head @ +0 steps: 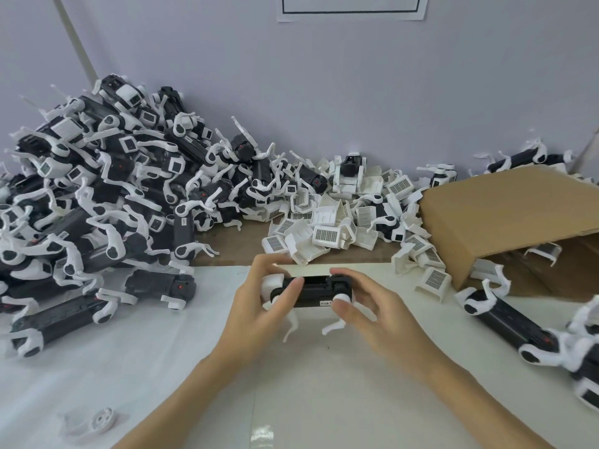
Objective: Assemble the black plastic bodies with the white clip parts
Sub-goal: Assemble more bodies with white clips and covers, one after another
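Left third of frame: heap of black bodies with white limbs [97,202], piled against the wall and spilling onto the white table cover [162,367]. Whether they are finished units cannot be told.

Lower left: loose white round part [99,421], lying apart from everything else.

Centre: left hand [259,306], fingers curled round the left end of the black body [312,291]. The body is held just above the cover, long axis running left to right across the frame, white legs hanging beneath. Right hand [366,314] pinches its right end, thumb on a white round cap [342,298].

Centre, behind the hands: pile of white clip parts [327,228], grilled faces showing. It lies straight beyond the held body, toward the upper middle of the frame; judged, either hand could reach it, the right being slightly nearer the bulk of it.

Right: cardboard box [505,218] on its side, more clips beneath its flap. Lower right: further black bodies [515,322].
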